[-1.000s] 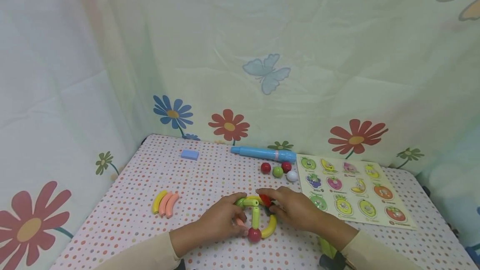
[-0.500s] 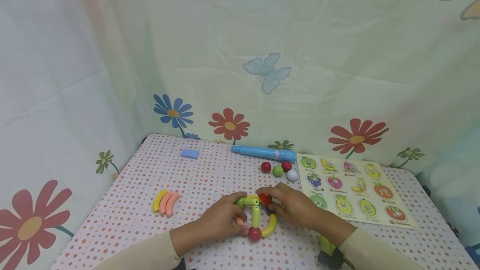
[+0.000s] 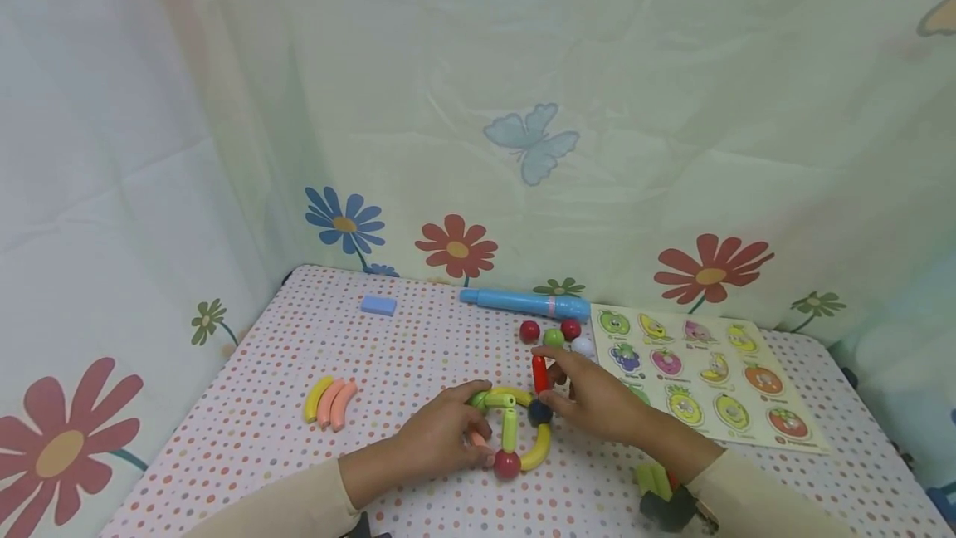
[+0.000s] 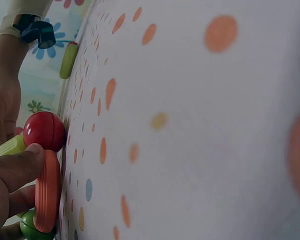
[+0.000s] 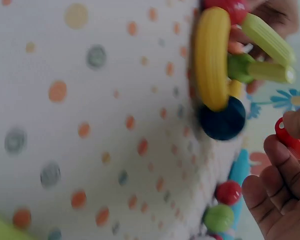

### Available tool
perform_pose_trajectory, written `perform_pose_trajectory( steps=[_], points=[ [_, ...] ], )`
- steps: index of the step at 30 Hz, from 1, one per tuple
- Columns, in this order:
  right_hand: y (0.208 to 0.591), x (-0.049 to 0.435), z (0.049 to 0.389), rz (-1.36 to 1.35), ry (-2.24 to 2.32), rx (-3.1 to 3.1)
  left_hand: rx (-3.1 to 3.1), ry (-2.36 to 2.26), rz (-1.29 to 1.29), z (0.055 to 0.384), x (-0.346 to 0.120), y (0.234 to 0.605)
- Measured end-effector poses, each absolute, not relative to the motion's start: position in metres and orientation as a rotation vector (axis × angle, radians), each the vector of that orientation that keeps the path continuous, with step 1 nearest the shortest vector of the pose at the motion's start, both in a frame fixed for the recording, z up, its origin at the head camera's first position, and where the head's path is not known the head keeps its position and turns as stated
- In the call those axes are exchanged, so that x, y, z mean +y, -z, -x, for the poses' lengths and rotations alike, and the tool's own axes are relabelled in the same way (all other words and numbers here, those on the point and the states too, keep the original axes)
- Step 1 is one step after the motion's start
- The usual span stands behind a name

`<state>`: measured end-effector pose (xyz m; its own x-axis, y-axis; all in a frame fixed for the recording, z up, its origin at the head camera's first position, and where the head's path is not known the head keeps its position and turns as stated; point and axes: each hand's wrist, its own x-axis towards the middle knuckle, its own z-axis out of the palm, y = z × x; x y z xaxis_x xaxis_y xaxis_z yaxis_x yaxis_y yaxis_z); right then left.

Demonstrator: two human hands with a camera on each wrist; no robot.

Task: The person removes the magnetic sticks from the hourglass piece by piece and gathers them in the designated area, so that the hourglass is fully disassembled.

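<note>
A ring of curved magnetic sticks and balls lies on the table. My left hand point(image 3: 441, 434) grips its left side, the thumb at the red ball point(image 4: 45, 131) and fingers behind the pink curved stick point(image 4: 48, 192). A green ball point(image 4: 36, 227) shows below that stick. Two light green straight sticks point(image 3: 509, 432) lean up over the ring and meet at the top. On its right side a yellow curved stick point(image 5: 212, 60) joins the dark blue ball point(image 5: 222, 119). My right hand point(image 3: 597, 397) pinches a red straight stick point(image 3: 539, 374), upright just above the dark blue ball.
Loose balls, including a green one point(image 3: 553, 339), lie behind my right hand, near a long blue tube point(image 3: 526, 304). A fruit picture board point(image 3: 702, 380) is at right. Curved sticks point(image 3: 331, 403) and a blue block point(image 3: 378, 305) lie left. Light green sticks point(image 3: 652, 480) lie by my right forearm.
My right hand has lifted slightly from the ring's right side, and the red stick now stands upright, uncovering the dark blue ball. The left hand stays in place.
</note>
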<state>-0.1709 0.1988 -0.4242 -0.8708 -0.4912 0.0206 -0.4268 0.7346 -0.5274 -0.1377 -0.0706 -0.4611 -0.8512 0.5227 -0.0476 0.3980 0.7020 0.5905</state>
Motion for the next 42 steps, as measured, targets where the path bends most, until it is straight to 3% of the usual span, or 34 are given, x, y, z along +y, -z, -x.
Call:
perform_pose_trajectory(
  steps=[18,37,42],
  points=[
    [0.406,0.291,0.147,0.505,0.949,2.87,2.696,-0.855,-0.726,0.137,-0.071,0.461],
    [0.435,0.357,0.112,0.24,0.664,2.821,2.695,-0.856,-0.758,0.139,-0.073,0.462],
    [0.446,0.361,0.106,-0.004,0.722,2.641,2.702,-0.856,-0.759,0.138,-0.072,0.463]
  ],
)
